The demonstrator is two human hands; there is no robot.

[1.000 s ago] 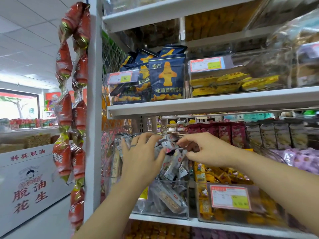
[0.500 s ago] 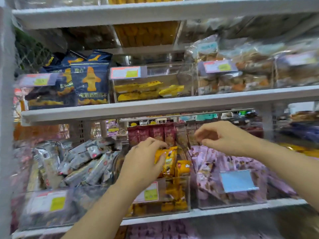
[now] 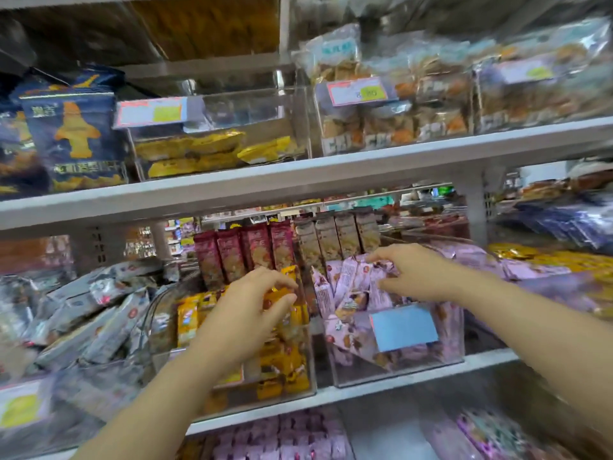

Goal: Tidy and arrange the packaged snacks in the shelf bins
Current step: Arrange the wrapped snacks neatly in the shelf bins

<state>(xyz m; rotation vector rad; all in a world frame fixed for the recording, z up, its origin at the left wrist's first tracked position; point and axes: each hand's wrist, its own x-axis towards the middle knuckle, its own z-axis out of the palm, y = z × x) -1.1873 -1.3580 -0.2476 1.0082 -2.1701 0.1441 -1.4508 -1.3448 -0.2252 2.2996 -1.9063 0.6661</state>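
Yellow-orange foil snack packets (image 3: 187, 318) heaped in middle clear plastic bin (image 3: 306, 376), left hand (image 3: 245, 313) on top, fingers curled gripping one. Right hand (image 3: 418, 273) pinching lilac snack packets (image 3: 348, 287) in neighbouring clear bin (image 3: 451, 333). Bins side by side, open gap under upper white shelf (image 3: 298, 180).

Even, fairly bright light fills the shelves, with no hard shadows. Motion blur smears most of the frame, worst at the edges. Price tags (image 3: 357, 91) are unreadable. Glare streaks the clear bins (image 3: 292, 104). The shelf board (image 3: 298, 180) bows from wide-angle distortion.
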